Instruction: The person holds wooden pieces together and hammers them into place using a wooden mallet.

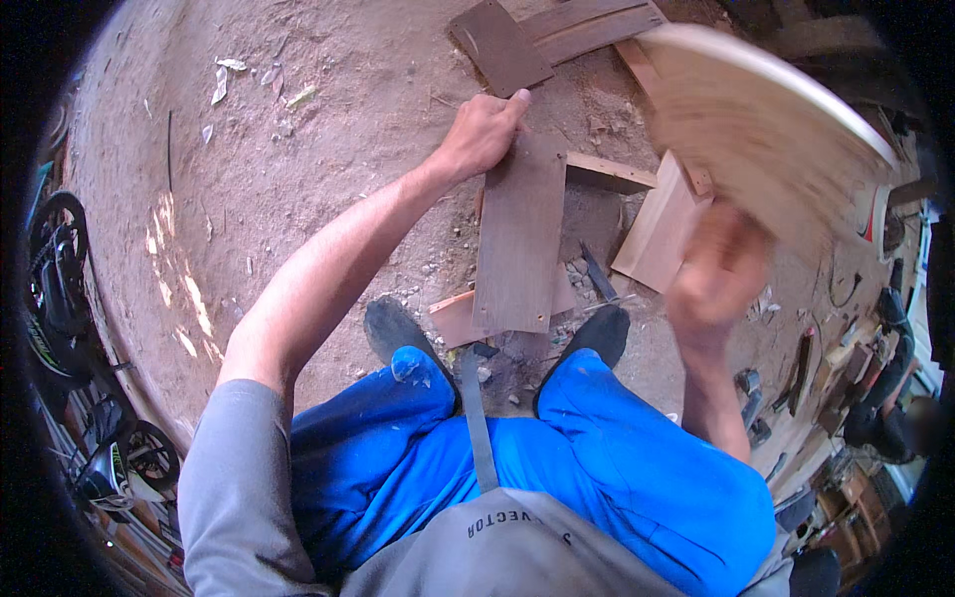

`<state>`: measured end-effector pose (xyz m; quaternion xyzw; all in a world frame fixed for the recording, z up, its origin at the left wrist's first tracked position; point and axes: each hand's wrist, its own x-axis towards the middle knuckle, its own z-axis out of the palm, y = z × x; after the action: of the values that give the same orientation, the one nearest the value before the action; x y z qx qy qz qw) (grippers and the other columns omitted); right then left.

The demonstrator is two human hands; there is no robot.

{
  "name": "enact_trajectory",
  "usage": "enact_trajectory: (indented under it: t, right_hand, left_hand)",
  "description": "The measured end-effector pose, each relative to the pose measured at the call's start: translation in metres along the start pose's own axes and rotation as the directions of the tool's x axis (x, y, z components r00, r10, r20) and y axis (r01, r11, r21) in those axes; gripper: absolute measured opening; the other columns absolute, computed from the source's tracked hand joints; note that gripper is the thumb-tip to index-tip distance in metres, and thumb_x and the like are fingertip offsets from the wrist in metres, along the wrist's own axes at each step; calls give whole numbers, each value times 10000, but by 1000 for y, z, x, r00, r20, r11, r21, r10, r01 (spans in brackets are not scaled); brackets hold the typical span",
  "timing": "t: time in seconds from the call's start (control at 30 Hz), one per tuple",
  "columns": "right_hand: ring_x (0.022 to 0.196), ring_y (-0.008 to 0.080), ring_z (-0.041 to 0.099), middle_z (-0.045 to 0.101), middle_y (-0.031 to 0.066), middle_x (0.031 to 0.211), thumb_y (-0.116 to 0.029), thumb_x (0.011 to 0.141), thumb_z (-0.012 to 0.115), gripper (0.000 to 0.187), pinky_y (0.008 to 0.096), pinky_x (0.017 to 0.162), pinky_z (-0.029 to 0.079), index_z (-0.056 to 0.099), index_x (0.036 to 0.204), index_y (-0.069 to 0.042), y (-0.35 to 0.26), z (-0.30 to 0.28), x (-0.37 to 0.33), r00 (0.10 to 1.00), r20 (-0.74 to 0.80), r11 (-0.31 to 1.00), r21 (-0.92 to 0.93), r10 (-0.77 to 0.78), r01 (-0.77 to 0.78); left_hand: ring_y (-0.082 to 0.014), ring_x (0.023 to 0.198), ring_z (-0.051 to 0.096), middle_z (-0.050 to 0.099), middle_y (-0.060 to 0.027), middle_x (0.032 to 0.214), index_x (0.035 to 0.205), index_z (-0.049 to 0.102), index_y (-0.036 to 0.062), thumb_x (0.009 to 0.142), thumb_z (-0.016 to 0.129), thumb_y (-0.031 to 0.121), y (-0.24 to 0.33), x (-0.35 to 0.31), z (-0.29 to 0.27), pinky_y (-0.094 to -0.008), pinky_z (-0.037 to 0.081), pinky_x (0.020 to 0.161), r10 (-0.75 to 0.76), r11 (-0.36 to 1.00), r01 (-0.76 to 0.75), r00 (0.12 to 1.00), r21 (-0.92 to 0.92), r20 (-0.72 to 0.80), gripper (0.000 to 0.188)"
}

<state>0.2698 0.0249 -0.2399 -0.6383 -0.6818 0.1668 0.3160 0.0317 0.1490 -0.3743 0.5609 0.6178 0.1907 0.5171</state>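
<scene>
Much of the view was dirt floor (328, 169), and across its upper right spread a wide pale panel (786, 129), blurred, with a whitish curved edge. Blue trousers (378, 418) filled the lower part, knees apart, with the work between and beyond them. Centred there was a long wooden board (522, 234), its near end lying between the dark shoes (396, 330), its far end under the left hand. Two brown planks (500, 45) overlapped just beyond that end. To the right of the board lay a shorter board (659, 227); a narrow wooden strip (612, 171) ran between the two, near the far end. Another crosswise piece (453, 316) showed from beneath the board's near end. The right hand (718, 264), blurred, was right of the shorter board and below the panel; whether its fingers were clamped on anything, I could not tell. The left hand (487, 134) touched the board's far end, fingers curled and thumb pointing away; their tips were hidden, so I could not tell whether they gripped it. Smallest were the pebbles (484, 374) near the shoes.
</scene>
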Motion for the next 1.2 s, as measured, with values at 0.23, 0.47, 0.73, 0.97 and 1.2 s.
enact_trajectory:
  t: [0.23, 0.47, 0.73, 0.97, 1.2]
  right_hand:
    - [892, 439, 643, 637, 249, 917, -89, 1043, 456, 198, 458, 723, 517, 592, 1122, 32, 3, 20, -7, 962, 260, 997, -19, 80, -78]
    - [936, 365, 670, 664, 255, 1023, -55, 1033, 464, 203, 429, 758, 515, 591, 1158, 41, 8, 13, -7, 992, -129, 985, 169, -13, 35]
    - [815, 326, 662, 669, 271, 1011, -24, 1007, 461, 118, 299, 686, 515, 557, 1020, 45, 14, 19, -8, 996, 41, 996, -48, -79, 81]
    - [661, 262, 607, 607, 114, 772, -47, 1034, 478, 137, 349, 595, 474, 578, 964, 16, -4, 37, 17, 987, 142, 992, -89, -80, 93]
    - [540, 304, 531, 611, 157, 755, -65, 1040, 481, 171, 373, 516, 432, 583, 1138, 31, -7, 30, 11, 971, -239, 986, 168, 16, 25]
  left_hand:
    - [-327, 855, 708, 715, -241, 808, 858, 742, -53, 1046, 467, 509, 0, 0, 3, -443, 522, 845, 29, 999, -29, 999, -20, -21, 654]
    - [-205, 845, 645, 701, -165, 799, 860, 740, -51, 1054, 467, 544, -7, 2, 4, -398, 501, 826, 49, 998, -49, 999, -27, 9, 683]
    - [-327, 866, 707, 718, -252, 822, 873, 755, -46, 1049, 451, 518, -13, 7, 4, -449, 514, 857, 55, 989, -51, 998, -140, 22, 664]
    - [-328, 877, 707, 728, -237, 832, 831, 750, -51, 1051, 429, 544, -9, 1, 6, -445, 510, 880, 33, 998, -35, 998, -54, -50, 711]
    - [-334, 890, 709, 729, -242, 835, 819, 746, -53, 1052, 421, 548, -6, 2, 5, -451, 508, 889, 22, 1000, -24, 994, -20, -105, 722]
